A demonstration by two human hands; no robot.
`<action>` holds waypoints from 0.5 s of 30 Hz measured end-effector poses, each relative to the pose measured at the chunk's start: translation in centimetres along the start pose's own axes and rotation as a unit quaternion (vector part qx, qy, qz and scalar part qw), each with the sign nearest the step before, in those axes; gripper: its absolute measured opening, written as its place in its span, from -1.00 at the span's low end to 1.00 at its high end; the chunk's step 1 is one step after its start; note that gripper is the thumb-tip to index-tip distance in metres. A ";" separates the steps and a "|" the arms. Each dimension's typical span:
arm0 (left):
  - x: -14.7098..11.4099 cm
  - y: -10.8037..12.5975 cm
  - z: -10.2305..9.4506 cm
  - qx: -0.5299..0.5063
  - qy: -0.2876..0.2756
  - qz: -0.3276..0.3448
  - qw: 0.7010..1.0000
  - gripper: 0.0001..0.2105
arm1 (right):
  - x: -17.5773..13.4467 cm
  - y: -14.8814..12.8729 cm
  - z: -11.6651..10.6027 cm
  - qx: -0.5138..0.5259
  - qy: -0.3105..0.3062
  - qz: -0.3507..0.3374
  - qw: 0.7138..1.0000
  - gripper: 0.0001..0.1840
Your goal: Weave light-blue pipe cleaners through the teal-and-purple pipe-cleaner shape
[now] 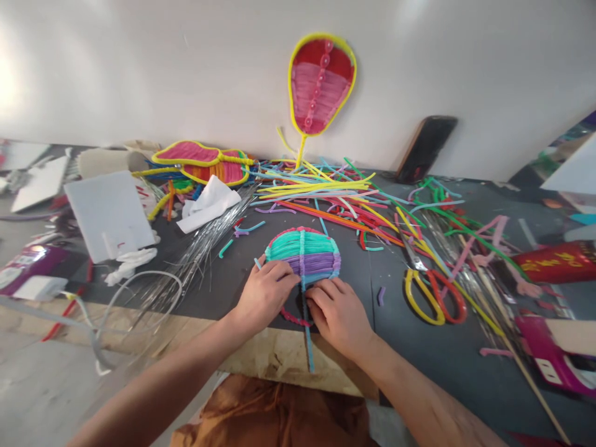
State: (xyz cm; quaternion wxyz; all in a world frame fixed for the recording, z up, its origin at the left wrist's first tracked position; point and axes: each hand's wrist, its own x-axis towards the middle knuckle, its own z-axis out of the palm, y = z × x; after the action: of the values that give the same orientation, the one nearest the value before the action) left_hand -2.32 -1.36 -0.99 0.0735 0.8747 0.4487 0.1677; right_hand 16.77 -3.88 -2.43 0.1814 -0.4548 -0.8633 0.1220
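Observation:
A rounded pipe-cleaner piece (pixel 284 246) lies on the dark tabletop in front of me, banded turquoise, purple and blue inside a pink and turquoise rim. A pipe-cleaner stem (pixel 308 351) runs down its middle and out past the lower edge. My left hand (pixel 265 292) grips the piece from the left, its bent fingertips at the lower blue rows beside the stem. From the right, my right hand (pixel 338 313) pinches at the same rows, fingers curled inward. The fingers hide part of the lower rows. Below them the rim encloses a dark unfilled gap.
Behind lies a heap of loose pipe cleaners (pixel 321 186). Yellow-and-red-handled scissors (pixel 435 295) rest at right. A finished pink, yellow-rimmed piece (pixel 321 87) and a phone (pixel 426 149) lean on the wall. Wires (pixel 195 248), a white cable (pixel 179 282) and a purple glue gun (pixel 552 354) flank the work.

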 end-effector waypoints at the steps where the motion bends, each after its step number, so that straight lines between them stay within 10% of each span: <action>1: 0.0 0.0 0.0 -0.001 0.000 0.001 1.000 -0.79 | 0.0 0.0 0.0 0.000 0.001 0.000 1.000 -0.85; 15: -0.5 -0.8 -0.1 -0.020 0.012 0.041 0.999 -0.80 | 0.0 0.1 0.0 0.003 0.004 -0.006 1.000 -0.86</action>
State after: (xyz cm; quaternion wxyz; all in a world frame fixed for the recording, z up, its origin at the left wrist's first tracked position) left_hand -3.20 -1.28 -1.19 0.0787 0.8888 0.4094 0.1901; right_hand 16.83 -3.88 -2.48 0.1871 -0.4496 -0.8648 0.1222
